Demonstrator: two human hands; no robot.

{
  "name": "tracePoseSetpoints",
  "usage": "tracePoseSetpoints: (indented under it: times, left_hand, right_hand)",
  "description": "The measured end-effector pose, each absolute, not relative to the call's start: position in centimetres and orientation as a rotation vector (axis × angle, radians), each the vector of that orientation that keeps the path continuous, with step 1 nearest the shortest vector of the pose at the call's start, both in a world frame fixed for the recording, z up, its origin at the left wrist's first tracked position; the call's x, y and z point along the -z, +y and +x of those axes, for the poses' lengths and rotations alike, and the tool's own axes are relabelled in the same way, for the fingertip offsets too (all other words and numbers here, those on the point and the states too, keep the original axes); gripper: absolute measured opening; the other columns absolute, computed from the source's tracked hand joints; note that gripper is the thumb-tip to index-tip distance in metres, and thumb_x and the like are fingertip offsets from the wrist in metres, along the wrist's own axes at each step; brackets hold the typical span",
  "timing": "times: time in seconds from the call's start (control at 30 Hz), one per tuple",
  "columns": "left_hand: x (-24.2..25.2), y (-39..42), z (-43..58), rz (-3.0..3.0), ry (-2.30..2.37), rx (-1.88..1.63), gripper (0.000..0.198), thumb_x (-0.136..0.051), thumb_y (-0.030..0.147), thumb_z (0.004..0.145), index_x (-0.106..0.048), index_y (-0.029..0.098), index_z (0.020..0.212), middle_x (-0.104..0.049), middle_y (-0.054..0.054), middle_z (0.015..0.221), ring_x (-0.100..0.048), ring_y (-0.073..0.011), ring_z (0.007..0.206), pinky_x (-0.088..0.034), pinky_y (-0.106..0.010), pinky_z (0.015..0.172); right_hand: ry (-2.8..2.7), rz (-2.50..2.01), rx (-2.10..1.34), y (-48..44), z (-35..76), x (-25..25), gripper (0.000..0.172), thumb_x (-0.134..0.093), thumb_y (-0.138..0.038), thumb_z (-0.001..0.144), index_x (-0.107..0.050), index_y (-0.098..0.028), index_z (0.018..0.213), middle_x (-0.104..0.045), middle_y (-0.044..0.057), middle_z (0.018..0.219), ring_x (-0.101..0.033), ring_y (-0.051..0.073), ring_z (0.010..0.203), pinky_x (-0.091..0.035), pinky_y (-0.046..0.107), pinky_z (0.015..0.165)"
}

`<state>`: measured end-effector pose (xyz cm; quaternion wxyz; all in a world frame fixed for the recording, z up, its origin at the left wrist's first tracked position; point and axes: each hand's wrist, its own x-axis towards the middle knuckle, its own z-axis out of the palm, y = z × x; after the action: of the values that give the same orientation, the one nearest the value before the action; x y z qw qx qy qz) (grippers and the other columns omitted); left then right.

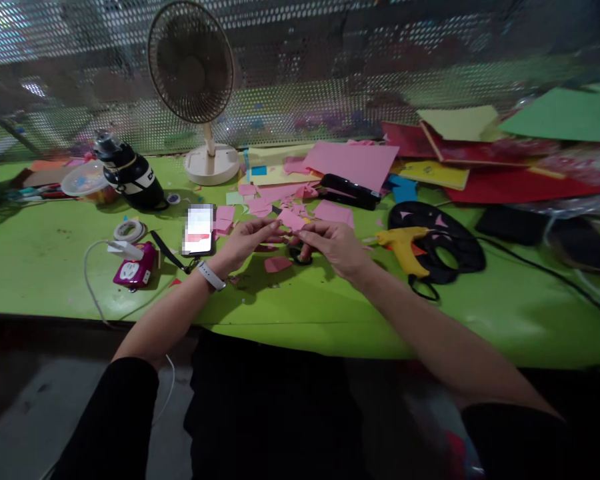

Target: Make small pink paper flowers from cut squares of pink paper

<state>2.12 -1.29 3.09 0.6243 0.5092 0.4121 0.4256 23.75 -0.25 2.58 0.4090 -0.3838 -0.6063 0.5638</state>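
Note:
Over the green table (55, 267), my left hand (247, 241) and my right hand (333, 243) meet at the fingertips. Both pinch a small pink paper piece (291, 221) between them. A white watch sits on my left wrist. Black scissors (300, 257) lie just under my right hand's fingers. A loose pink scrap (277, 265) rests on the table below my hands. More pink cut pieces (260, 203) lie scattered just beyond the hands.
A yellow glue gun (405, 247) lies on a black mask shape (437, 243) to the right. A phone (199, 230), tape roll (129, 231), magenta device (134, 270), black bottle (130, 173) and desk fan (193, 67) stand left and behind. Coloured paper sheets (480, 160) pile at back right.

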Motion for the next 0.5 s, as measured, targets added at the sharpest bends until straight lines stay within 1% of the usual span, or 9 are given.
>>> tracePoseSetpoints:
  times: [0.07,0.13,0.23,0.27,0.33,0.37,0.4,0.43,0.5]
  left_hand:
    - [-2.8,-1.6,2.7,1.148,0.938,-1.001,0.030,-0.074,0.043,0.088,-0.070,0.014,0.095,-0.077,-0.007,0.093,-0.074,-0.0132,0.085,-0.060,-0.028,0.080]
    - [-2.8,-1.7,2.8,1.136,0.929,-1.015,0.027,-0.075,0.041,0.087,-0.068,0.015,0.087,-0.075,-0.003,0.086,-0.072,-0.0108,0.080,-0.060,-0.028,0.081]
    - [-2.9,-1.5,2.2,1.131,0.895,-0.989,0.026,-0.075,0.040,0.087,-0.068,0.015,0.082,-0.073,-0.002,0.083,-0.071,-0.0100,0.077,-0.060,-0.029,0.082]
    - [-3.0,-1.3,1.9,1.132,0.885,-0.968,0.026,-0.074,0.040,0.088,-0.068,0.015,0.082,-0.073,-0.003,0.083,-0.071,-0.0102,0.077,-0.060,-0.029,0.082]
    - [-3.0,-1.2,1.6,1.135,0.866,-0.912,0.026,-0.074,0.040,0.088,-0.070,0.015,0.082,-0.074,-0.003,0.083,-0.071,-0.0105,0.076,-0.060,-0.029,0.082]
    - [-3.0,-1.2,1.6,1.135,0.855,-0.880,0.025,-0.074,0.040,0.088,-0.070,0.015,0.083,-0.074,-0.003,0.082,-0.071,-0.0104,0.076,-0.060,-0.028,0.081]
    - [-3.0,-1.2,1.6,1.133,0.843,-0.854,0.025,-0.074,0.039,0.088,-0.070,0.015,0.083,-0.074,-0.003,0.081,-0.071,-0.0101,0.075,-0.060,-0.028,0.080]
    - [-3.0,-1.2,1.6,1.130,0.828,-0.834,0.024,-0.075,0.038,0.088,-0.070,0.015,0.083,-0.073,-0.003,0.080,-0.071,-0.0097,0.074,-0.060,-0.027,0.079]
    - [-3.0,-1.3,1.8,1.130,0.806,-0.812,0.023,-0.076,0.036,0.087,-0.070,0.014,0.082,-0.073,-0.002,0.078,-0.070,-0.0090,0.072,-0.060,-0.026,0.078]
  right_hand:
    - [-1.573,-0.956,-1.439,-0.8,23.4,-2.7,0.032,-0.080,-0.051,0.078,-0.072,-0.019,0.080,-0.077,0.006,0.080,-0.063,0.011,0.051,-0.057,0.027,0.052]
    - [-1.673,-0.940,-1.424,-1.3,23.4,-2.8,0.027,-0.077,-0.046,0.081,-0.072,-0.020,0.082,-0.077,0.005,0.080,-0.065,0.013,0.055,-0.058,0.030,0.055]
    - [-1.803,-0.908,-1.203,-1.4,24.1,-3.0,0.013,-0.075,-0.033,0.083,-0.073,-0.023,0.091,-0.074,0.004,0.082,-0.067,0.016,0.064,-0.060,0.033,0.061]
    - [-1.812,-0.887,-1.098,-1.2,24.4,-3.0,0.016,-0.075,-0.029,0.082,-0.074,-0.024,0.097,-0.074,0.004,0.087,-0.067,0.016,0.068,-0.060,0.033,0.064]
    - [-1.832,-0.824,-0.938,-0.9,24.8,-3.0,0.032,-0.075,-0.024,0.081,-0.073,-0.028,0.112,-0.072,0.004,0.099,-0.066,0.016,0.074,-0.060,0.035,0.069]
    - [-1.865,-0.781,-0.891,-0.8,24.8,-2.9,0.036,-0.075,-0.023,0.081,-0.072,-0.031,0.117,-0.070,0.004,0.103,-0.065,0.017,0.078,-0.060,0.037,0.073]
    - [-1.912,-0.735,-0.855,-0.6,24.8,-2.9,0.036,-0.075,-0.023,0.082,-0.073,-0.033,0.117,-0.070,0.003,0.104,-0.065,0.018,0.082,-0.060,0.039,0.076]
    - [-1.962,-0.689,-0.823,-0.5,24.8,-2.8,0.032,-0.074,-0.023,0.084,-0.076,-0.035,0.113,-0.069,0.003,0.103,-0.065,0.019,0.087,-0.059,0.041,0.080]
    - [-2.022,-0.615,-0.761,-0.4,24.6,-2.5,0.022,-0.073,-0.024,0.086,-0.080,-0.037,0.102,-0.068,0.003,0.099,-0.064,0.022,0.093,-0.057,0.043,0.084]
